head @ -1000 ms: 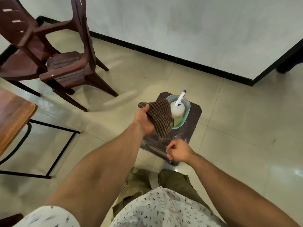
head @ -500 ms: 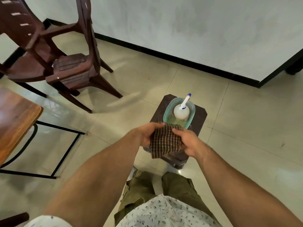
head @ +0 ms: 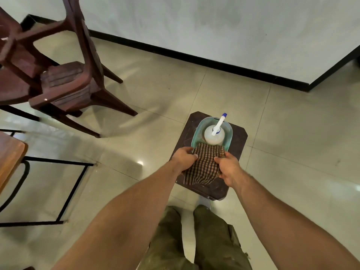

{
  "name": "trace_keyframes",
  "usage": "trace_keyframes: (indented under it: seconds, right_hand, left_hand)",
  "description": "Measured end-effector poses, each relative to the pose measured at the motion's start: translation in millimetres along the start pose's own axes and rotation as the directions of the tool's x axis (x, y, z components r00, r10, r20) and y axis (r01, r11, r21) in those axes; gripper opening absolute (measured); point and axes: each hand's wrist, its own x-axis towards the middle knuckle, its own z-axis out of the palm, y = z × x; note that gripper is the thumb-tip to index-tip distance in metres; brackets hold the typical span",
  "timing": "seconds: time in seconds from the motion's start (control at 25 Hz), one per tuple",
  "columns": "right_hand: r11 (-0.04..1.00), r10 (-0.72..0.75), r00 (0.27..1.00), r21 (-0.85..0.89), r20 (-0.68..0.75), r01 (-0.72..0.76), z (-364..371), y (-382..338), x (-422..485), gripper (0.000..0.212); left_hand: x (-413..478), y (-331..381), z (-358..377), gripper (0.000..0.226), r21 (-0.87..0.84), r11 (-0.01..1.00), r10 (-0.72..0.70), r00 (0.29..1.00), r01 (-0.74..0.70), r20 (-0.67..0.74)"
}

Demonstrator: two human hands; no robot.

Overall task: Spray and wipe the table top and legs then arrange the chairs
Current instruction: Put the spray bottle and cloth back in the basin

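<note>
A brown checked cloth (head: pixel 204 166) hangs over the near rim of a light green basin (head: pixel 200 127). My left hand (head: pixel 184 157) grips its left edge and my right hand (head: pixel 228 168) grips its right edge. A white spray bottle (head: pixel 213 134) with a blue-tipped nozzle stands upright in the basin. The basin sits on a low dark stool (head: pixel 236 151) in front of my legs. A corner of the wooden table top (head: pixel 9 154) with its black metal legs (head: pixel 72 191) shows at the left edge.
Two dark red plastic chairs (head: pixel 64 84) stand at the upper left, close together near the table. A white wall with a black skirting (head: pixel 194 59) runs across the back. Pale floor tiles (head: pixel 302 152) stretch to the right of the stool.
My right hand came up and took the cloth's right edge. Both hands then lowered the cloth forward onto the basin's near rim, and the view tilted down.
</note>
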Motion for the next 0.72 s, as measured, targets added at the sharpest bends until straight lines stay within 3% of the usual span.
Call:
trace_keyframes:
  seconds: [0.16,0.28,0.36,0.48,0.72]
  right_hand:
    - [0.998,0.046,0.995,-0.032,-0.09,-0.05,6.6,-12.8,48.2,0.022]
    - [0.994,0.054,0.992,-0.084,-0.116,-0.064,6.7,-16.1,70.1,0.015]
    - [0.967,-0.019,0.987,-0.253,-0.16,-0.022,6.5,-16.0,77.5,0.022]
    - [0.773,-0.209,0.967,-0.63,-0.144,0.073,11.5,-12.4,70.9,0.043]
    - [0.432,-0.456,0.89,-0.875,-0.004,0.217,16.2,-2.5,53.6,0.043]
  left_hand:
    - [59.1,6.8,9.2,0.055,0.14,0.99,0.035,0.994,-0.021,-0.099]
    - [80.1,5.4,15.8,0.056,0.137,0.988,0.087,0.988,-0.069,-0.131]
    - [86.8,1.3,19.4,0.056,0.14,0.986,0.113,0.983,-0.092,-0.146]
    - [88.9,-4.3,25.9,0.062,0.281,0.951,0.169,0.976,-0.126,-0.134]
    - [82.8,-7.8,35.6,0.049,0.431,0.861,0.344,0.933,-0.27,-0.101]
